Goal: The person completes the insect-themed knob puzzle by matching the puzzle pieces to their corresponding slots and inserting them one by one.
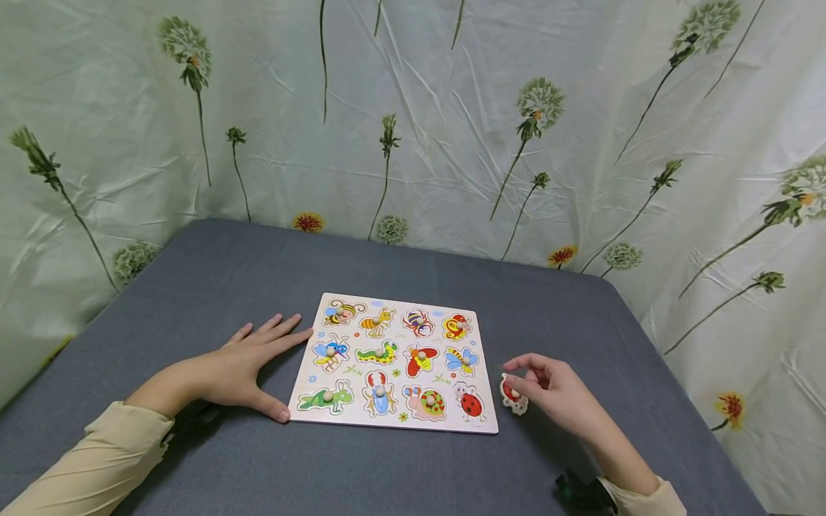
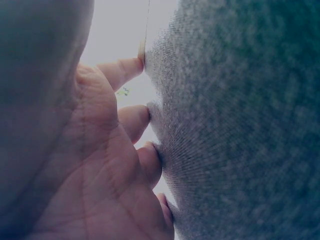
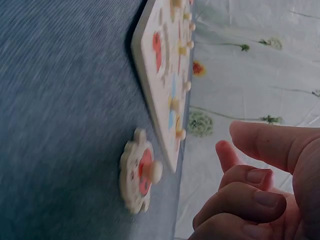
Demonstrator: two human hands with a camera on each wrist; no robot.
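A pegged wooden insect puzzle board (image 1: 400, 364) lies on the table, its knobbed pieces seated in several rows. At its lower right, a printed ladybug spot (image 1: 471, 405) shows no knob. My left hand (image 1: 241, 365) rests flat with fingers spread, index fingertip and thumb at the board's left edge. In the left wrist view its fingers (image 2: 134, 120) press on the cloth. Right of the board, a loose ladybug puzzle piece (image 3: 136, 175) lies on the table, knob up. My right hand (image 1: 548, 390) hovers just beside it, thumb and index apart, the other fingers loosely curled, holding nothing.
Dark grey cloth covers the table (image 1: 400, 466). Behind it hangs a pale curtain (image 1: 439, 143) printed with dandelions. A dark strapped device (image 1: 581, 494) sits at the right wrist.
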